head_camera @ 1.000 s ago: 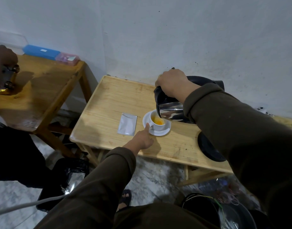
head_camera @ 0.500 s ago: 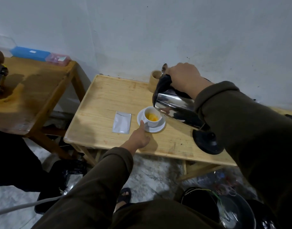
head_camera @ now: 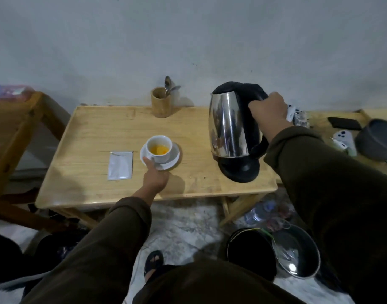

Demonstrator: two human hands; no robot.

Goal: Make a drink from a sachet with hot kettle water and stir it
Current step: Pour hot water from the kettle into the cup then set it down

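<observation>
A white cup (head_camera: 160,148) with orange liquid stands on a white saucer (head_camera: 174,156) in the middle of the low wooden table (head_camera: 96,132). My left hand (head_camera: 155,175) rests at the saucer's near rim, fingertips touching it. A steel kettle (head_camera: 229,126) with a black handle stands upright over its black base (head_camera: 239,170), and my right hand (head_camera: 268,109) grips the handle. A silver sachet (head_camera: 120,164) lies flat left of the saucer. At the back, a wooden holder (head_camera: 161,102) has two spoons (head_camera: 168,84) in it.
A taller wooden table (head_camera: 10,128) stands at the left. At the right lie a black phone (head_camera: 344,123), a white remote (head_camera: 342,140) and a grey bowl (head_camera: 377,141). A dark pot (head_camera: 250,252) and a glass lid (head_camera: 296,252) sit on the floor.
My right hand has tipped the kettle back upright and carried it right, from over the cup to its base. My left hand stays at the saucer. The view has shifted right.
</observation>
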